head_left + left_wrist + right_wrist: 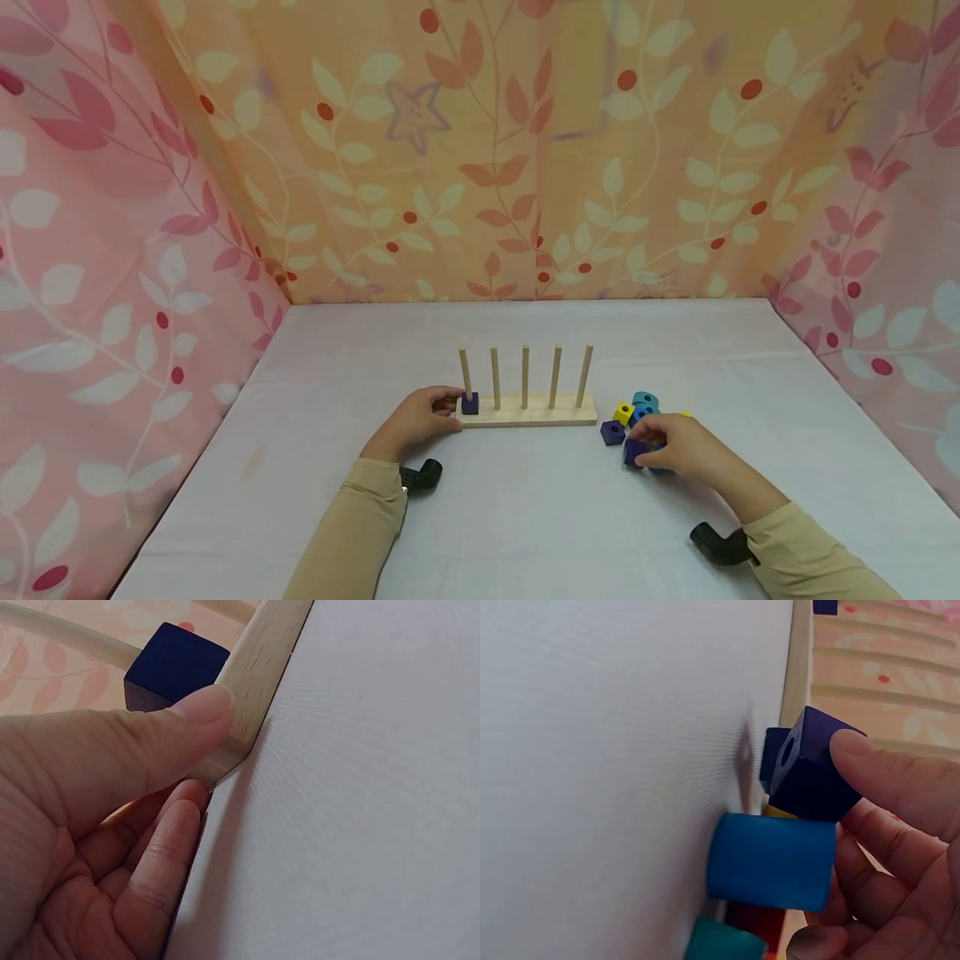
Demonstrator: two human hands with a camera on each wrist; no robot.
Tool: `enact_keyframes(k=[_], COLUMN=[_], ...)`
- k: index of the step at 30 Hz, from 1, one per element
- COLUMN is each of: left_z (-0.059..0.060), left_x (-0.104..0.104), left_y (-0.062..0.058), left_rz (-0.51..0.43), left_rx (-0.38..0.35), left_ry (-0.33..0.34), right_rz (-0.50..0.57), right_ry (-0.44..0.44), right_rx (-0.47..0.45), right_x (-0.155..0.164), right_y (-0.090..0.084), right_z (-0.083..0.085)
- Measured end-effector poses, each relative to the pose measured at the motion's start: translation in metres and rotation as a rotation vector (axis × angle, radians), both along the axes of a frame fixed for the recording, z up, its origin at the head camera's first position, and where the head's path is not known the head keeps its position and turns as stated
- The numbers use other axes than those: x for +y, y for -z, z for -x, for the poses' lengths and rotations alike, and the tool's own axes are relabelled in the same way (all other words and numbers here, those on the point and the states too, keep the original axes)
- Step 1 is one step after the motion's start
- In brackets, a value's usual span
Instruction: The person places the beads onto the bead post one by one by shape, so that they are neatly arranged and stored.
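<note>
A wooden peg stand with several upright pegs lies on the table, a dark purple cube bead seated low on its leftmost peg. My left hand grips the stand's left end; in the left wrist view the thumb lies on the wooden base beside that bead. To the right of the stand, my right hand pinches a second purple cube bead between thumb and fingers. Its hole faces the table in the right wrist view. A blue cylinder bead sits right beside the held cube.
Near the right hand lie another purple cube bead, a yellow bead, a light blue bead and several others. The right wrist view shows a teal bead and a red one. Patterned curtains surround the white table.
</note>
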State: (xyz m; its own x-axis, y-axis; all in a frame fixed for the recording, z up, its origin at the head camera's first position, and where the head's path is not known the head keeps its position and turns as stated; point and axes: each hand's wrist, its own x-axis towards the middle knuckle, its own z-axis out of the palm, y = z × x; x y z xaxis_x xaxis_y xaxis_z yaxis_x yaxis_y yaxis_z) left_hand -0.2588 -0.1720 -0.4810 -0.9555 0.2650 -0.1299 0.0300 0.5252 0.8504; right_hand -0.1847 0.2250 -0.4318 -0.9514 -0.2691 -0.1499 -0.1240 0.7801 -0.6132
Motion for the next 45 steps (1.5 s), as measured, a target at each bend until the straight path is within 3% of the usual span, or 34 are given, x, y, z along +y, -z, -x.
enact_keyframes(k=[7,13,24,36,45], left_z=[0.000,0.000,-0.002,-0.001,-0.001], left_x=[-0.001,0.000,0.000,-0.001,-0.001], left_y=[0.000,-0.001,-0.002,-0.002,-0.001], left_rz=[-0.003,-0.007,-0.001,-0.020,-0.019], left_rx=[0.001,0.002,-0.005,-0.006,-0.014], left_ry=[0.005,0.011,0.018,0.022,0.015], right_rz=[0.047,0.162,0.205,0.415,0.488], right_ry=[-0.016,0.004,-0.028,-0.107,-0.159], right_rx=[0.040,0.034,0.189,0.241,0.277], right_x=[-0.005,-0.012,-0.047,-0.095,-0.131], right_y=[-0.020,-0.042,-0.088,-0.106,-0.107], right_z=[0.003,0.009,0.020,0.035,0.048])
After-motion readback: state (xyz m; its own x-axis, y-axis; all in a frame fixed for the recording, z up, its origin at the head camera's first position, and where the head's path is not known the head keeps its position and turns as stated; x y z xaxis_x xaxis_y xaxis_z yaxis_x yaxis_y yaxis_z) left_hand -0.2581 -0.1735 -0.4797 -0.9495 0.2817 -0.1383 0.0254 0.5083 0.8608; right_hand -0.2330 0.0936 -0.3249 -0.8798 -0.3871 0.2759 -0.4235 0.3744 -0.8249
